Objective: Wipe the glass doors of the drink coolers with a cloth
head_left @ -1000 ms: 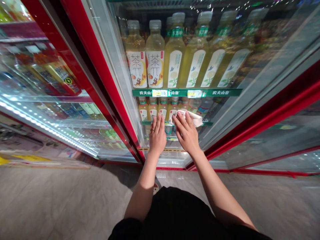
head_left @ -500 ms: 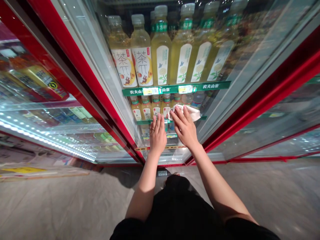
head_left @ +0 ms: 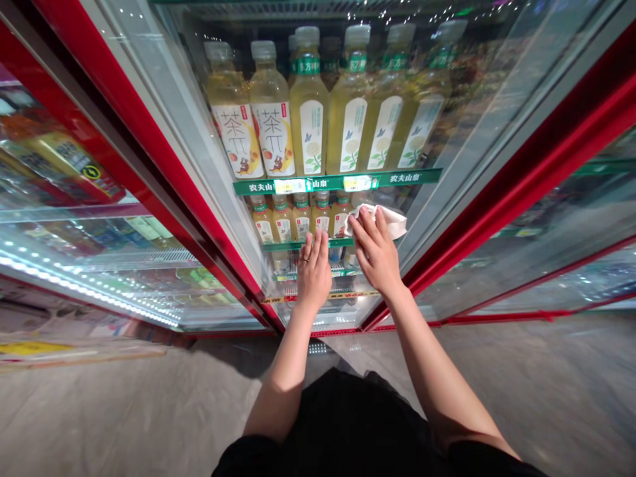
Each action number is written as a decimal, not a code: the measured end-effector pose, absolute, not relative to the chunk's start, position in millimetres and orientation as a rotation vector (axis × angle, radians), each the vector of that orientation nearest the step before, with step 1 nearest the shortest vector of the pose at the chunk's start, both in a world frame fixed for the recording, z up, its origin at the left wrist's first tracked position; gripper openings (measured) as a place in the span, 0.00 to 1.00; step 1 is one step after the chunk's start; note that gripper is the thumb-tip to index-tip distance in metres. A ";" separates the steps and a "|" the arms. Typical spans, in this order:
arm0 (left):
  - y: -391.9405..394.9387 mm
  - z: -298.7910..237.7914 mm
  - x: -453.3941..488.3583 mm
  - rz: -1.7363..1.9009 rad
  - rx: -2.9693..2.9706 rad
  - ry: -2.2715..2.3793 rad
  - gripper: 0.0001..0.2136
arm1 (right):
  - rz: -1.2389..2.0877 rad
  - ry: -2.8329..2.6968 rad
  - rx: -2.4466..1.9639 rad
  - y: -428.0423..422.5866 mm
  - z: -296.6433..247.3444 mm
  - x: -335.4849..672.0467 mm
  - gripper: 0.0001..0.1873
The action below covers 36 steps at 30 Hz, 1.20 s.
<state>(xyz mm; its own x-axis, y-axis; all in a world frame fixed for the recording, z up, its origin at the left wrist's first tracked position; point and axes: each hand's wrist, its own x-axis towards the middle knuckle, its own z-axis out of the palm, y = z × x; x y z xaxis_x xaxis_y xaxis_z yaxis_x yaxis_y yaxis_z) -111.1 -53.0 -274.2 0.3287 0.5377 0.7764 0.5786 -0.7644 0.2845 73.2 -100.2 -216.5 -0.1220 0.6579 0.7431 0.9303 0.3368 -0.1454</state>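
White cloth [head_left: 394,224] under the right hand [head_left: 376,255]

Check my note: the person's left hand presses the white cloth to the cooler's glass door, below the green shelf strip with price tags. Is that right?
Not quite: the hand is wrong. The head view shows the right hand pressing the white cloth to the glass door, below the green shelf strip; the left hand has no visible cloth.
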 end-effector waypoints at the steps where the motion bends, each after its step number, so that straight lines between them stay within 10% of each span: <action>1: -53.8 -273.8 -108.7 -1.451 -2.527 -1.058 0.39 | -0.464 -1.872 -1.384 -99.2 -215.2 74.2 0.46; 36: -86.0 -256.4 -26.8 -1.329 -2.558 -1.065 0.38 | -0.329 -1.907 -1.379 -127.0 -233.2 163.6 0.43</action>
<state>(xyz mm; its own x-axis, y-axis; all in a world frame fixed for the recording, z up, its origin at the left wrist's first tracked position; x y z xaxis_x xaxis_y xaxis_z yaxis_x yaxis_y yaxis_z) -26.8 -86.0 -256.4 0.3864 0.5469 0.7427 0.6062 -0.7575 0.2424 163.6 -127.0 -233.2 -0.1417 0.7057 0.6942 0.8975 0.3875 -0.2107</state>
